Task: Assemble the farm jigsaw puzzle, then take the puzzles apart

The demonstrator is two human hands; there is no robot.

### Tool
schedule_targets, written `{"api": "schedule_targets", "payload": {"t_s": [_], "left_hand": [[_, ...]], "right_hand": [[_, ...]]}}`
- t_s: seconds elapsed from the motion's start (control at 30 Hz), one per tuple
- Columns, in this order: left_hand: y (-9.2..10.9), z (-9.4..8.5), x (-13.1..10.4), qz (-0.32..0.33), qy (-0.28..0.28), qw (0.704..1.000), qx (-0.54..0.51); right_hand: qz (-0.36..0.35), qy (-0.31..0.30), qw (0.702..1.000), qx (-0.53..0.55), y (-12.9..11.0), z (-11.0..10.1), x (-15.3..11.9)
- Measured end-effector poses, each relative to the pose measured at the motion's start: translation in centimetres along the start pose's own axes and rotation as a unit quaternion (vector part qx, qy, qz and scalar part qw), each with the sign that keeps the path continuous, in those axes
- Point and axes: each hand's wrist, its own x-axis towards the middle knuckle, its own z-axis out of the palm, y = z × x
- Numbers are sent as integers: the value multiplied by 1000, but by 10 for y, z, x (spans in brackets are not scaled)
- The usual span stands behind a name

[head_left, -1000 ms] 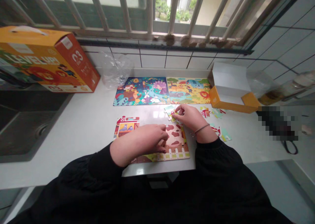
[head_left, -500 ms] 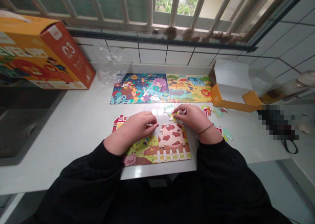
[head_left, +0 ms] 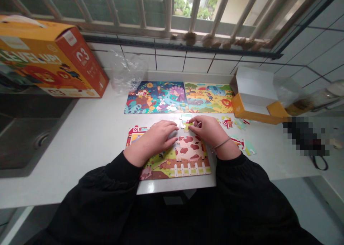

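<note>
White counter point(head_left: 88, 137) — right hand point(head_left: 206, 126) apparently pinching a puzzle section point(head_left: 185, 124), left hand point(head_left: 160, 135) loosely spread.

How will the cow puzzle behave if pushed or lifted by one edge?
Pushed, the cow puzzle will probably slide rather than tip, since it lies flat on the counter. The bright reflections suggest a smooth counter, so it may slip easily. Lifted by one edge, it could sag or split, as visible seams run between its pieces.
</note>
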Motion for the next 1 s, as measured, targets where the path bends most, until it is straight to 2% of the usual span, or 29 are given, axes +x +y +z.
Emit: {"api": "schedule_targets", "payload": {"t_s": [0.17, 0.3, 0.4, 0.53, 0.63, 0.73, 0.8, 0.87, 0.93, 1.0], "left_hand": [[-1, 6, 0, -9, -5, 1000, 22], [1, 5, 3, -8, -20, 999, 31], [0, 5, 3, -7, -19, 999, 34], [-3, 4, 2, -6, -14, 1000, 18], [-2, 2, 2, -9, -21, 1000, 5], [-1, -2, 1, -20, -16, 1000, -6], [-2, -5, 1, -31, -16, 999, -10], [-2, -7, 1, -42, -18, 999, -11], [-3, -8, 1, -50, -18, 999, -10], [-4, -8, 1, -55, -16, 998, -9]], "right_hand": [[-44, 23, 998, -36, -2, 12, 4], [-159, 66, 985, -31, 3, 19, 5], [-229, 53, 972, -23, 8, 23, 7], [-226, 10, 974, -22, 11, 22, 8], [-204, -9, 979, -16, 12, 13, 6], [-138, 45, 989, -35, 20, -6, 2], [-37, 128, 988, -75, 33, -21, -2], [96, 187, 968, -135, 49, -33, -8], [209, 181, 940, -199, 66, -42, -15], [262, 143, 925, -236, 78, -45, -19]]}}
